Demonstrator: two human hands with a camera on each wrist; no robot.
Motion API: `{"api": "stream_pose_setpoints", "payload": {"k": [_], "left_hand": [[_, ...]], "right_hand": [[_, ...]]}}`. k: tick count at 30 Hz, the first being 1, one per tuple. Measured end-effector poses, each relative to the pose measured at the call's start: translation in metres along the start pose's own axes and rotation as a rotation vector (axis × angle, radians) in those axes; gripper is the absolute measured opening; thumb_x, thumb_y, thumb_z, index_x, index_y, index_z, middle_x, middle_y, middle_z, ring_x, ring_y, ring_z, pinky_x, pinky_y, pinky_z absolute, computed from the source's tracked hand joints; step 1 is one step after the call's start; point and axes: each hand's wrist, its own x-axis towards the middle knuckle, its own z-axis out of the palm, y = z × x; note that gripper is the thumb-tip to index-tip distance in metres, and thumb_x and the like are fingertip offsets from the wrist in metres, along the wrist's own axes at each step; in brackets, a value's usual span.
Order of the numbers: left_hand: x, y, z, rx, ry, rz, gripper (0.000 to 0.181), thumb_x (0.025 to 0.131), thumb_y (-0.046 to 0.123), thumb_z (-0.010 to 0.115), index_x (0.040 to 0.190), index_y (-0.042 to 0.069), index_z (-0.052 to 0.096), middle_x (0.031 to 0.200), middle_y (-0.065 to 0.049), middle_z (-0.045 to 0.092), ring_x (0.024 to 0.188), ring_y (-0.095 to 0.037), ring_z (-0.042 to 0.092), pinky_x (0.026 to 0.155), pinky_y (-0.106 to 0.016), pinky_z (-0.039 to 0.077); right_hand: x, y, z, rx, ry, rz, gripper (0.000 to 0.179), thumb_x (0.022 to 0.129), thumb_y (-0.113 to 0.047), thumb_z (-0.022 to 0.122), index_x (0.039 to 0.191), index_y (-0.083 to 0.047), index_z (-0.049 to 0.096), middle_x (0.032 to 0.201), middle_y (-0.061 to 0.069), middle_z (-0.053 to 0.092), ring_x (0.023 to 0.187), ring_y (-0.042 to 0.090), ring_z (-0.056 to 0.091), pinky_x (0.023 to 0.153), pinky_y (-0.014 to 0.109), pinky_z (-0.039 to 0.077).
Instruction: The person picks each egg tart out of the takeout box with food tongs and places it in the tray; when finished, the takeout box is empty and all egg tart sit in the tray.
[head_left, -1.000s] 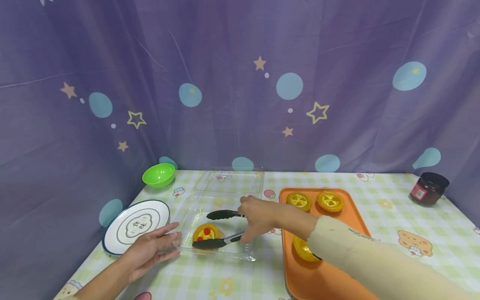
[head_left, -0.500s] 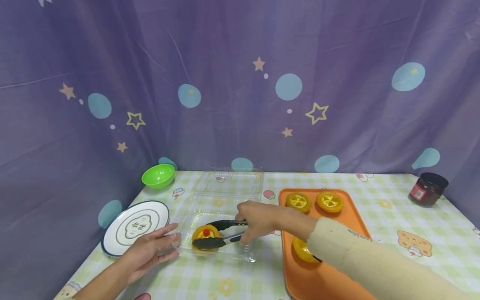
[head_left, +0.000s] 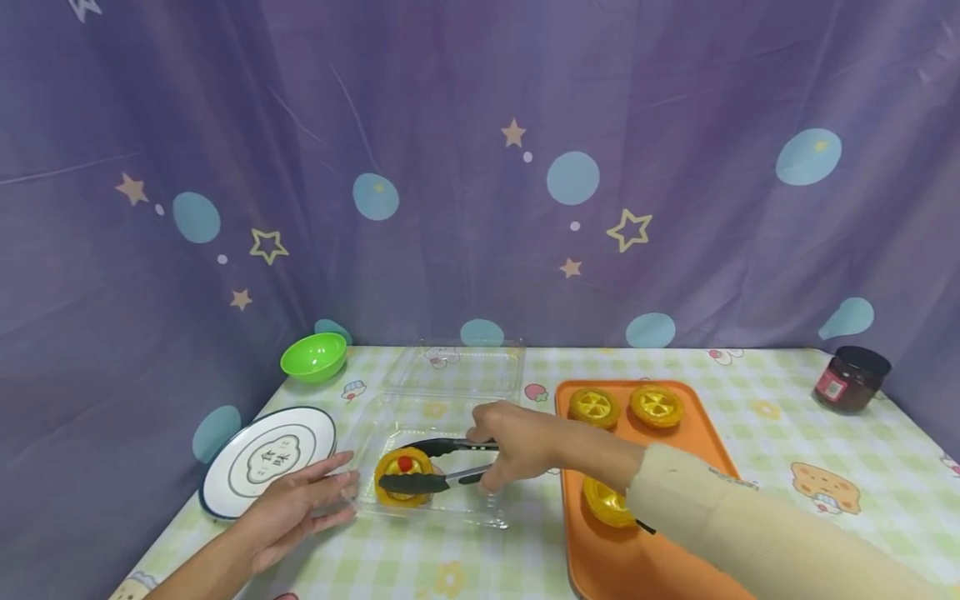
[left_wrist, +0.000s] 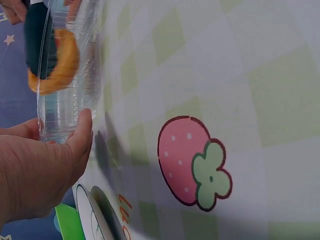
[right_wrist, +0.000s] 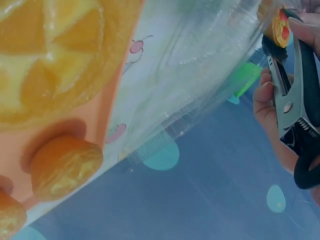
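My right hand point(head_left: 517, 442) grips black-tipped tongs point(head_left: 420, 484) over the clear plastic container point(head_left: 480, 518). Between the tong tips is a round golden tart point(head_left: 387, 465) with red fruit on top, tilted at the container's left end. Whether it touches the container's floor I cannot tell. At that left end, my left hand point(head_left: 300, 504) has its fingers extended against the outer wall. From the left wrist view, the thumb and fingers of the left hand point(left_wrist: 45, 167) lie apart at the container's end. The container's clear lid point(head_left: 457, 371) is folded back behind it.
On the right, an orange tray point(head_left: 675, 550) bears several-segment yellow tarts point(head_left: 657, 406), one partly behind the right arm. A white plate point(head_left: 232, 462) with a dark rim lies left of the container. Farther back stand a green bowl point(head_left: 315, 358) and a dark-lidded jar point(head_left: 851, 382).
The tong tips have closed in around the tart. Tart and tongs have shifted slightly left, and the tart has tilted. The left hand stays at the container's end.
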Motion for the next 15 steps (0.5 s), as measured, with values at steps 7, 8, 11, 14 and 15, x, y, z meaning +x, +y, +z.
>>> {"api": "stream_pose_setpoints", "payload": {"k": [7, 8, 11, 14, 15], "left_hand": [[-0.001, 0.0, 0.001, 0.001, 0.017, 0.004, 0.069, 0.097, 0.016, 0.059, 0.15, -0.005, 0.019, 0.148, -0.03, 0.033, 0.12, -0.026, 0.051, 0.098, -0.046, 0.05], [-0.001, -0.001, 0.001, 0.003, 0.015, 0.007, 0.069, 0.097, 0.016, 0.058, 0.15, -0.005, 0.019, 0.148, -0.03, 0.032, 0.12, -0.027, 0.051, 0.098, -0.046, 0.05], [-0.001, -0.001, 0.001, 0.004, 0.011, 0.011, 0.069, 0.097, 0.016, 0.058, 0.15, -0.005, 0.019, 0.146, -0.029, 0.036, 0.12, -0.027, 0.051, 0.098, -0.045, 0.05], [-0.001, 0.0, 0.0, -0.001, 0.009, 0.012, 0.07, 0.097, 0.016, 0.059, 0.15, -0.006, 0.019, 0.143, -0.025, 0.042, 0.118, -0.025, 0.052, 0.099, -0.045, 0.05], [-0.001, 0.0, 0.001, -0.002, 0.009, 0.011, 0.07, 0.097, 0.015, 0.059, 0.15, -0.006, 0.019, 0.142, -0.023, 0.043, 0.118, -0.025, 0.052, 0.099, -0.045, 0.05]], "right_hand": [[-0.016, -0.001, -0.017, 0.014, 0.073, -0.001, 0.057, 0.074, -0.023, 0.079, 0.124, -0.002, 0.064, 0.078, 0.006, 0.047, 0.066, 0.01, 0.032, 0.054, 0.018, 0.025], [-0.018, -0.001, -0.019, 0.018, 0.08, 0.0, 0.058, 0.074, -0.024, 0.079, 0.126, -0.001, 0.063, 0.077, 0.004, 0.044, 0.067, 0.01, 0.031, 0.055, 0.019, 0.024], [-0.026, 0.0, -0.026, 0.041, 0.099, -0.009, 0.059, 0.077, -0.023, 0.078, 0.128, 0.001, 0.06, 0.077, 0.002, 0.039, 0.068, 0.011, 0.03, 0.055, 0.02, 0.024], [-0.034, 0.003, -0.031, 0.055, 0.129, -0.031, 0.057, 0.078, -0.021, 0.078, 0.127, 0.002, 0.06, 0.076, 0.001, 0.036, 0.069, 0.01, 0.031, 0.055, 0.02, 0.026], [-0.036, 0.004, -0.032, 0.05, 0.14, -0.037, 0.057, 0.078, -0.021, 0.078, 0.127, 0.002, 0.061, 0.076, 0.0, 0.036, 0.069, 0.01, 0.031, 0.055, 0.02, 0.027]]}}
